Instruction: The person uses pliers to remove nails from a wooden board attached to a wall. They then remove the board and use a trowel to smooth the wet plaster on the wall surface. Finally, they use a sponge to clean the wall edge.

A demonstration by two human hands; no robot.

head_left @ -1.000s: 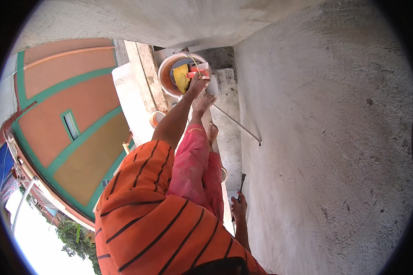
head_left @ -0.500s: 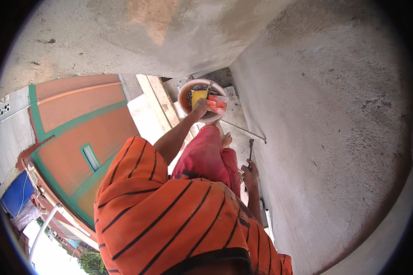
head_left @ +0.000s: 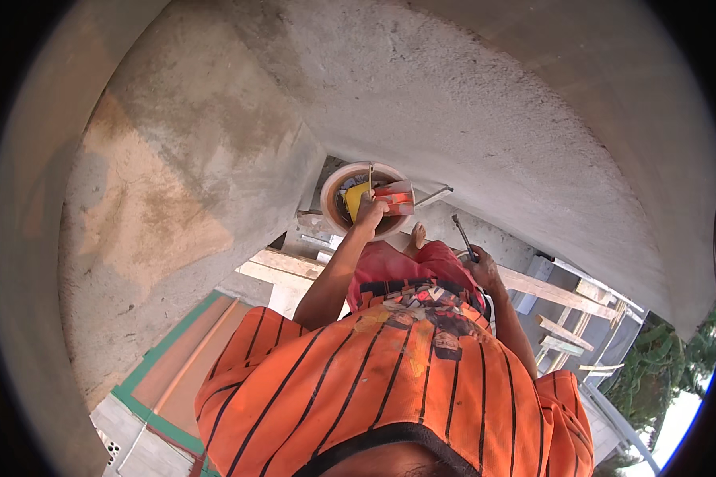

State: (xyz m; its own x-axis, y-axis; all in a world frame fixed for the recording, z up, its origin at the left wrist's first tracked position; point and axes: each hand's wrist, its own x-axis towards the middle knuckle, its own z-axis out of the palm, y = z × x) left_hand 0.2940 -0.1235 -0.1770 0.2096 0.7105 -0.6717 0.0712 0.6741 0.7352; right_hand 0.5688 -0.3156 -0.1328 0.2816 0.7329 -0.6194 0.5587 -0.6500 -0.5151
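Note:
A round reddish-brown bucket point(head_left: 332, 211) with a pale rim is below me, in front of my legs. My left hand point(head_left: 370, 213) is closed over it, around a thin yellowish handle point(head_left: 371, 176) that runs in from the far rim. Inside the bucket, a yellow piece point(head_left: 356, 199) shows beside that hand, and a red-orange block-like thing point(head_left: 395, 196) lies against the fingers. In my right hand point(head_left: 482, 270), closed and held out to the right, is a slim tool point(head_left: 462, 233) with a dark handle and metal shaft. Its exact kind is unclear.
Rough plastered walls point(head_left: 485, 111) meet in a corner just beyond the bucket. A short bar point(head_left: 434, 195) sticks out near the rim. Wooden planks point(head_left: 561, 296) lie below to the right, another plank point(head_left: 282, 266) to the left. A green-edged orange panel point(head_left: 179, 358) is at lower left.
My view has swung round to the right, bringing planks and trees into sight. Both hands keep their holds; the bucket stays beneath my left hand. My bare foot still shows beside the bucket.

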